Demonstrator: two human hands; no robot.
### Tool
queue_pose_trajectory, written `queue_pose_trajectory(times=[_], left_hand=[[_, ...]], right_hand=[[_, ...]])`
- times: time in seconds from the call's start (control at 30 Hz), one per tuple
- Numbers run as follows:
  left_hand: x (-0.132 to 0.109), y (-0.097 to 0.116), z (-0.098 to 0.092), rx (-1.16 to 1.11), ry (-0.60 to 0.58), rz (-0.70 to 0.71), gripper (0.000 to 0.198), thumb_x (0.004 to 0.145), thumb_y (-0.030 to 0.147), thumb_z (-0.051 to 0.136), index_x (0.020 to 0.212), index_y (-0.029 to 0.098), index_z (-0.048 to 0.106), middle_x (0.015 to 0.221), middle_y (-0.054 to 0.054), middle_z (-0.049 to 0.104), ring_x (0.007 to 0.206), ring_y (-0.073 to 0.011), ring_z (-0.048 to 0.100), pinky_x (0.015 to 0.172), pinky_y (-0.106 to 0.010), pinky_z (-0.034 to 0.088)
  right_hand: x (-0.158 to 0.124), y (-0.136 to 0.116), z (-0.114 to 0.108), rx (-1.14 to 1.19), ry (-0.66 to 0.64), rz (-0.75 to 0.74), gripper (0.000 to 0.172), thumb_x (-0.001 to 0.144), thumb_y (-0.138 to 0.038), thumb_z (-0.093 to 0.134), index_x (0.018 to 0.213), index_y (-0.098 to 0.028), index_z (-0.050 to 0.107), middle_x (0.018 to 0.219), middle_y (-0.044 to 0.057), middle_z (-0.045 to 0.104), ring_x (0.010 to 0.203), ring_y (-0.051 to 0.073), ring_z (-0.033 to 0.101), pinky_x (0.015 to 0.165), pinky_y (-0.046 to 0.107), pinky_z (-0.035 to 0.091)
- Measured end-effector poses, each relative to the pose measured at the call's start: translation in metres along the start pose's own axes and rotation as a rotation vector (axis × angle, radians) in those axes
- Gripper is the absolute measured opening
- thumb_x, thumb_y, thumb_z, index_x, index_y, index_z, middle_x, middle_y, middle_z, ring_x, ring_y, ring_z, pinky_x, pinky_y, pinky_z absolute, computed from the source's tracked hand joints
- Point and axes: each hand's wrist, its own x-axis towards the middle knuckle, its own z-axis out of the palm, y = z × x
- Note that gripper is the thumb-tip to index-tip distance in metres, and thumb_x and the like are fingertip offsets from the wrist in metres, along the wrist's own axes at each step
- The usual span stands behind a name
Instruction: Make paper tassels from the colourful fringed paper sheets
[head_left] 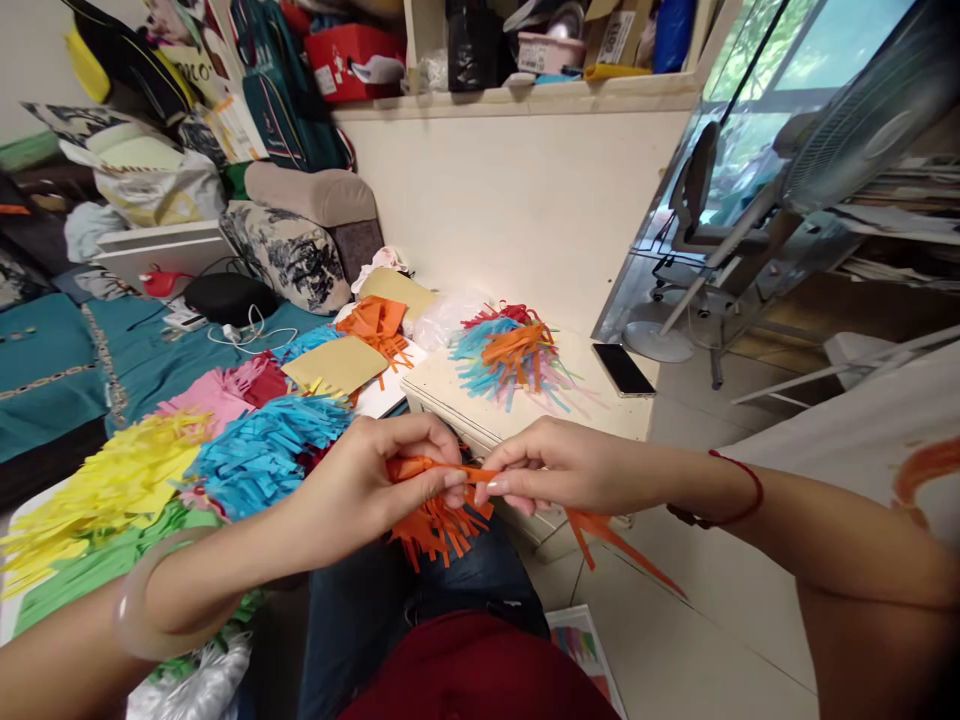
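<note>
Left hand [390,460]: clamped on one orange paper tassel [442,528]
Right hand [551,465]: pinching its narrow strip
Tan cards [334,365]: two, left of smartphone [624,369]

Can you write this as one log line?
Left hand: grips orange fringed paper | Right hand: pinches its narrow part | Nearby: black rectangular phone on cream cabinet
</note>
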Motion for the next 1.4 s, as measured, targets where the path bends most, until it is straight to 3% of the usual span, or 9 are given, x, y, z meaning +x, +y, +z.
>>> queue_pose_trajectory(times=[0.17, 0.47, 0.67, 0.83, 0.9, 0.97, 1.07, 1.2, 1.4], left_hand=[[-0.002, 0.001, -0.001, 0.142, 0.028, -0.010, 0.011, 0.086, 0.024, 0.061, 0.083, 0.014, 0.063, 0.075, -0.004, 0.072, 0.067, -0.0119, 0.069, 0.062, -0.017, 0.054], [0.000, -0.004, -0.006, -0.063, 0.053, -0.089, 0.015, 0.084, 0.024, 0.062, 0.075, 0.013, 0.063, 0.068, -0.005, 0.071, 0.063, -0.0130, 0.067, 0.062, -0.020, 0.055], [0.018, -0.013, -0.009, 0.171, -0.074, 0.040, 0.016, 0.080, 0.027, 0.066, 0.091, 0.018, 0.074, 0.093, -0.008, 0.075, 0.085, -0.0195, 0.069, 0.077, -0.025, 0.054], [0.026, -0.022, 0.003, -0.083, -0.193, -0.078, 0.018, 0.083, 0.028, 0.063, 0.084, 0.015, 0.076, 0.077, -0.008, 0.076, 0.067, -0.0167, 0.069, 0.065, -0.024, 0.054], [0.027, -0.031, 0.005, -0.233, -0.140, -0.160, 0.018, 0.080, 0.029, 0.067, 0.077, 0.013, 0.075, 0.069, -0.008, 0.074, 0.061, -0.0144, 0.067, 0.063, -0.022, 0.052], [0.027, -0.040, 0.007, -0.377, -0.075, -0.228, 0.018, 0.077, 0.031, 0.071, 0.071, 0.013, 0.073, 0.064, -0.006, 0.073, 0.058, -0.0125, 0.065, 0.064, -0.022, 0.051], [0.027, -0.051, 0.007, -0.558, -0.017, -0.304, 0.020, 0.074, 0.032, 0.074, 0.067, 0.013, 0.071, 0.060, -0.005, 0.071, 0.056, -0.0113, 0.064, 0.064, -0.020, 0.050], [0.027, -0.057, 0.006, -0.747, -0.055, -0.359, 0.021, 0.070, 0.032, 0.077, 0.063, 0.013, 0.070, 0.055, -0.004, 0.067, 0.055, -0.0131, 0.065, 0.060, -0.021, 0.051], [0.025, -0.070, 0.000, -0.815, -0.053, -0.346, 0.019, 0.069, 0.030, 0.078, 0.073, 0.012, 0.075, 0.056, -0.004, 0.067, 0.056, -0.0128, 0.065, 0.064, -0.023, 0.052]], right_hand=[[0.000, 0.002, 0.000, -0.092, -0.015, -0.041, 0.032, 0.095, -0.023, 0.041, 0.101, -0.011, 0.069, 0.068, 0.000, 0.055, 0.059, 0.007, 0.045, 0.056, 0.019, 0.035], [-0.005, 0.008, -0.001, -0.034, 0.027, 0.015, 0.027, 0.094, -0.024, 0.041, 0.077, -0.013, 0.059, 0.063, -0.003, 0.051, 0.054, 0.006, 0.045, 0.053, 0.018, 0.036], [0.001, 0.010, -0.008, -0.050, -0.052, 0.083, 0.031, 0.096, -0.026, 0.037, 0.072, -0.014, 0.053, 0.063, -0.002, 0.052, 0.053, 0.007, 0.048, 0.053, 0.019, 0.039], [0.003, 0.015, -0.017, -0.125, -0.123, -0.082, 0.031, 0.097, -0.029, 0.038, 0.085, -0.012, 0.062, 0.065, -0.001, 0.055, 0.056, 0.006, 0.048, 0.056, 0.018, 0.040], [0.002, 0.021, -0.015, -0.240, 0.044, -0.161, 0.028, 0.094, -0.035, 0.047, 0.107, -0.013, 0.061, 0.080, 0.003, 0.064, 0.069, 0.010, 0.057, 0.064, 0.021, 0.044], [0.003, 0.029, -0.007, -0.488, 0.341, -0.282, 0.042, 0.088, -0.039, 0.059, 0.121, -0.014, 0.053, 0.101, 0.008, 0.066, 0.091, 0.016, 0.061, 0.079, 0.029, 0.046], [0.012, 0.042, 0.009, -0.925, 0.681, -0.484, 0.030, 0.091, -0.027, 0.055, 0.119, -0.015, 0.054, 0.107, 0.010, 0.067, 0.099, 0.019, 0.060, 0.090, 0.040, 0.041], [0.028, 0.057, 0.021, -1.192, 0.846, -0.679, 0.025, 0.094, -0.013, 0.043, 0.111, -0.015, 0.061, 0.097, 0.007, 0.072, 0.087, 0.016, 0.063, 0.086, 0.039, 0.042], [0.046, 0.077, 0.006, -1.144, 0.892, -0.785, 0.023, 0.091, -0.012, 0.046, 0.106, -0.013, 0.064, 0.094, 0.009, 0.073, 0.086, 0.018, 0.064, 0.082, 0.039, 0.046]])
